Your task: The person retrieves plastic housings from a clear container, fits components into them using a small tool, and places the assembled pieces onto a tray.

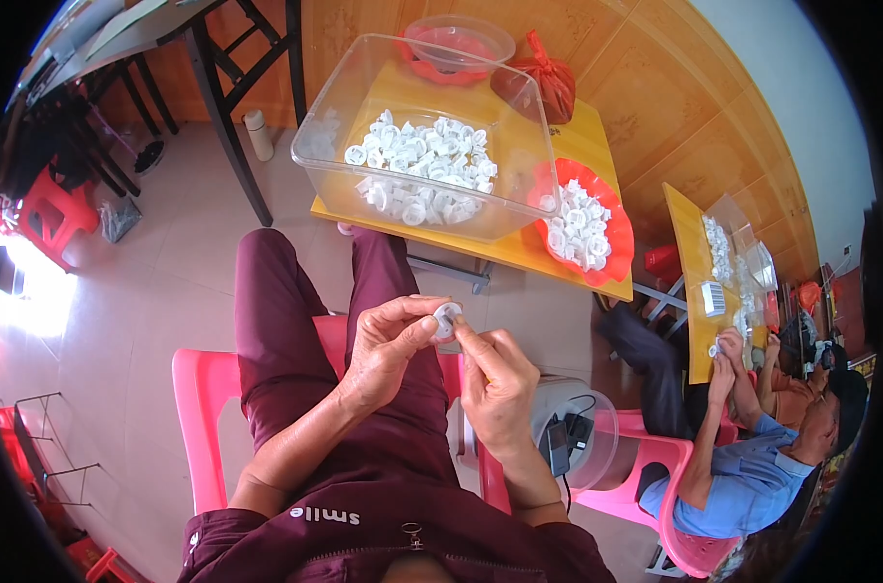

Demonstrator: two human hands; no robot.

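Note:
Above my lap, both hands meet at a small round white plastic part [447,319] with a grey middle. My left hand [391,340] pinches its left edge between thumb and fingers. From the right, my right hand [495,377] presses thumb and forefinger against it; whether those fingertips hold something tiny as well is hidden. Beyond my knees, a clear plastic bin [529,185] on a yellow table [597,136] holds a heap of similar white parts [432,155]. To its right, a red scalloped dish [620,243] is filled with more of them.
A red plastic bag [548,83] and a clear bowl [461,44] stand at the table's back. Right of me, a person in a blue shirt [752,476] works at another yellow table [692,291]. A tub with black devices [573,437] sits beside my pink chair [201,418].

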